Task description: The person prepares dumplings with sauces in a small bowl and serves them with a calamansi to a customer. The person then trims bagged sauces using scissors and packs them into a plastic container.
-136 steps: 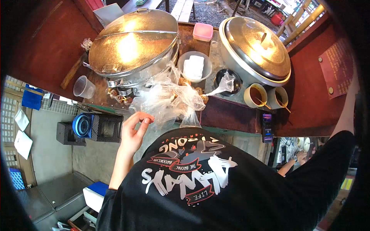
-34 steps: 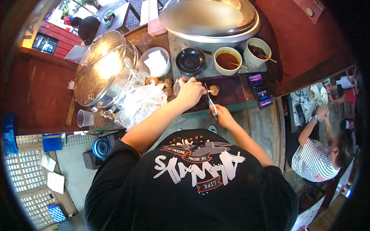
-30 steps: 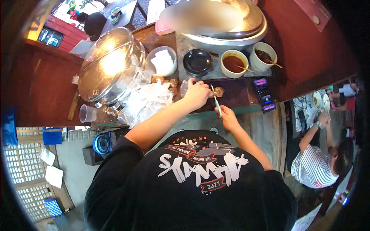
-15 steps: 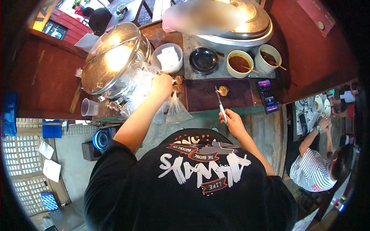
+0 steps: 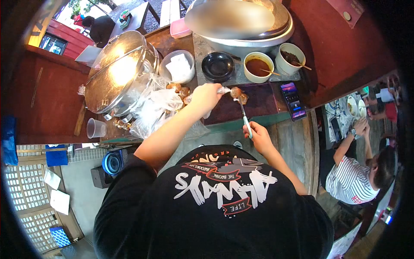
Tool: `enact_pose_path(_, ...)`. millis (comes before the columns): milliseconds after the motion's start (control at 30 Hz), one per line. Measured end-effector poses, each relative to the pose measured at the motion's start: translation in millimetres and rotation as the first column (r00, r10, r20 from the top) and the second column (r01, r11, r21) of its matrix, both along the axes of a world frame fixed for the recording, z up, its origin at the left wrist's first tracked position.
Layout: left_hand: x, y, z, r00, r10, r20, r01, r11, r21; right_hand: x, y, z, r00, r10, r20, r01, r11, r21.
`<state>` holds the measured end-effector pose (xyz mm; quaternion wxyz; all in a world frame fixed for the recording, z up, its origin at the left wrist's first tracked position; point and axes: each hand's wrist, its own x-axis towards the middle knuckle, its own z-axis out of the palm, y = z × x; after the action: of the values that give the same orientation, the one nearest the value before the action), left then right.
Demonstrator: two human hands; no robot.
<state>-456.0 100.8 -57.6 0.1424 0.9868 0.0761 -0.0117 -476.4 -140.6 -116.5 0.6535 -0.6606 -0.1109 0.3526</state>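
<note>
Pile of plastic bags (image 5: pixel 157 108) still sits left of the dark mat (image 5: pixel 264 98), but the left hand (image 5: pixel 206 98) that was in it half a second ago is now at the mat, fingers pinching the plastic end of a brown bundle (image 5: pixel 235 92). Right hand (image 5: pixel 260 135) has its fingers wrapped round the scissors (image 5: pixel 247 126), blades right by that bundle, can't really tell if touching; another bundle (image 5: pixel 244 99) lies just beside.

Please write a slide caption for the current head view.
Left hand holding a small plastic bag, right hand holding scissors, with a phone lying nearby.
</note>
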Motion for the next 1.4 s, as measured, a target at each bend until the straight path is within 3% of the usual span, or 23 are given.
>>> enact_pose_path(67, -1, 2, -25, 1.000, -0.002, -0.002, 0.002, 0.999, -0.048, -1, 0, -1, 0.994, 0.000, -0.110, 0.003, 1.000, 0.027)
enact_pose_path(167, -5, -2, -31, 1.000, 0.018, 0.010, -0.017, 0.996, -0.082, 5, 2, -18, 0.976, 0.151, -0.158, -0.165, 0.983, -0.079)
enact_pose_path(300, -9, -6, -33, 0.994, 0.085, 0.074, -0.076, 0.990, -0.117, 11, 19, -47, 0.974, 0.161, -0.161, -0.171, 0.984, -0.056)
enact_pose_path(433, -6, -3, -36, 0.996, 0.070, 0.046, -0.064, 0.990, -0.125, 23, 32, -54, 0.991, 0.125, -0.045, -0.126, 0.992, -0.013)
enact_pose_path(933, -4, -7, -41, 0.999, 0.035, 0.039, -0.030, 0.992, -0.121, 39, 48, -42, 0.995, 0.090, -0.053, -0.094, 0.992, -0.082)
enact_pose_path(1100, -4, -7, -39, 0.997, -0.005, 0.081, 0.016, 0.990, -0.137, 41, 49, -33, 0.997, 0.072, 0.016, -0.069, 0.989, -0.133)
enact_pose_path(1200, -1, -10, -29, 0.999, 0.019, -0.031, -0.023, 0.991, -0.132, 42, 51, -42, 0.997, 0.055, 0.056, -0.047, 0.991, -0.129)
enact_pose_path(1300, -3, -6, -36, 0.995, -0.078, 0.060, 0.081, 0.995, -0.051, 40, 51, -49, 0.995, 0.035, 0.098, -0.026, 0.995, -0.092)
enact_pose_path(1400, -18, -4, -16, 0.996, -0.047, 0.070, 0.047, 0.999, 0.008, 35, 41, -28, 0.992, 0.084, 0.090, -0.074, 0.991, -0.115)
